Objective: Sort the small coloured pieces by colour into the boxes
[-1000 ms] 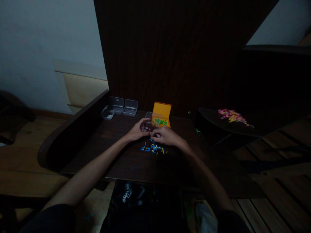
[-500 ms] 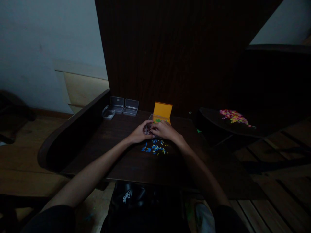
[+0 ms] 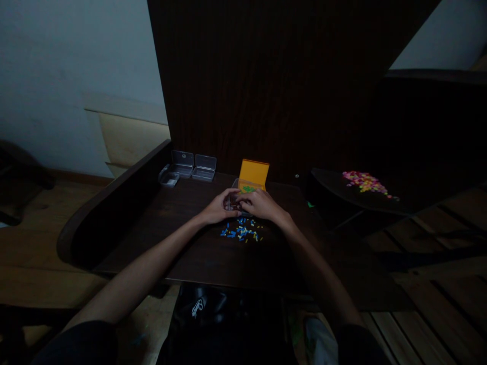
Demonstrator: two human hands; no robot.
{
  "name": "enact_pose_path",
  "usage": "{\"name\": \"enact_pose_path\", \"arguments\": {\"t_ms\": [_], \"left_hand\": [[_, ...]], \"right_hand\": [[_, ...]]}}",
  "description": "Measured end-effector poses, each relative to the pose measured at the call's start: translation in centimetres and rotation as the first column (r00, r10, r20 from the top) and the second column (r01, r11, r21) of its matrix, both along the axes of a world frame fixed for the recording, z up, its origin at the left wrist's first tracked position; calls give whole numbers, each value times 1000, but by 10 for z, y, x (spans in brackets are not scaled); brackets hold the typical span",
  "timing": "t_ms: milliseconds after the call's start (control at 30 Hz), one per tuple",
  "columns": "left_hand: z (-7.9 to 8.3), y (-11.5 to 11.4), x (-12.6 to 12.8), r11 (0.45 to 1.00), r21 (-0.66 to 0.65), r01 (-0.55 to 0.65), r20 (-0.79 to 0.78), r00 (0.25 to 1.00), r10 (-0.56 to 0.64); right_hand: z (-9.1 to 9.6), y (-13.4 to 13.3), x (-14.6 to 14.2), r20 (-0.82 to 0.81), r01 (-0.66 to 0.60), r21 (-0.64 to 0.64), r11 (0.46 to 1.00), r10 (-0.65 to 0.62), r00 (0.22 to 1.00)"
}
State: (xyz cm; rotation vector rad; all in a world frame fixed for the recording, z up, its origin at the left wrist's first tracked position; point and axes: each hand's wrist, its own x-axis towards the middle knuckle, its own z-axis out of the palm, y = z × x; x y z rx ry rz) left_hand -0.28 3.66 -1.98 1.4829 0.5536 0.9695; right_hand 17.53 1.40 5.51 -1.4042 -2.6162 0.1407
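Observation:
My left hand [image 3: 220,208] curves around the side of a small clear plastic box [image 3: 231,203], gripping it just above the dark tabletop or on it; I cannot tell which. From the right, my right hand [image 3: 259,205] reaches over the same box with fingertips bent together inside it. What those fingertips pinch, if anything, is hidden. Behind the hands stands a yellow box [image 3: 254,173] with its lid raised, and small green pieces [image 3: 248,189] lie in it. Close in front of my hands, small blue, white and yellow pieces [image 3: 243,232] are scattered on the table.
Several open clear boxes [image 3: 204,172] sit at the table's back left, beside a raised side panel [image 3: 114,203]. A tall dark board [image 3: 266,91] rises behind. On a ledge to the right lies a heap of pink, orange and yellow pieces [image 3: 367,182].
My right hand has shifted slightly within the box, and more of the green pieces shows behind it. My left hand keeps its hold. The view has drifted a little.

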Motion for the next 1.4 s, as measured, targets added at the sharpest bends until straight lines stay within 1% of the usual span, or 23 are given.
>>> {"name": "enact_pose_path", "arguments": {"t_ms": [100,167,300,500,667,767,900,1067,1133,1200,1300,1400], "left_hand": [[0,0,-1,1000,1,0,-14,1000,0],[1,-1,-1,1000,7,-8,-24,1000,8],[2,-1,-2,999,17,-28,-42,999,29],[1,1,-3,999,11,-31,-32,999,31],[0,1,-3,999,24,-30,-36,999,31],[0,1,-3,1000,17,-26,-43,999,27],[-2,2,-3,1000,8,-26,-26,999,26],[-3,6,-3,1000,7,-20,0,1000,20],[-3,7,-4,1000,3,-22,-2,1000,22],[-3,8,-5,1000,-4,-30,-6,1000,30],[-4,12,-7,998,-8,-70,-2,998,70],[-5,15,-9,995,-2,-102,-14,995,102]], "right_hand": [[-2,-3,1,-10,-29,4,1000,29,1000],[-2,-4,0,18,-51,-14,999,51,999],[-2,-6,-2,67,-55,-58,997,59,996],[-1,-5,3,34,-41,-29,999,42,999],[-3,-5,1,45,-67,-58,996,70,997],[-3,-5,0,40,-62,-59,996,65,997],[-1,-5,3,-4,-23,-33,999,23,1000],[4,-8,9,-127,2,-8,1000,-3,992],[4,-11,11,-156,-15,-23,1000,11,988],[2,-14,12,-157,-61,-73,995,49,986],[-6,-16,11,-119,-164,-166,972,145,982],[-18,-17,6,-58,-209,-190,959,202,978]]}}
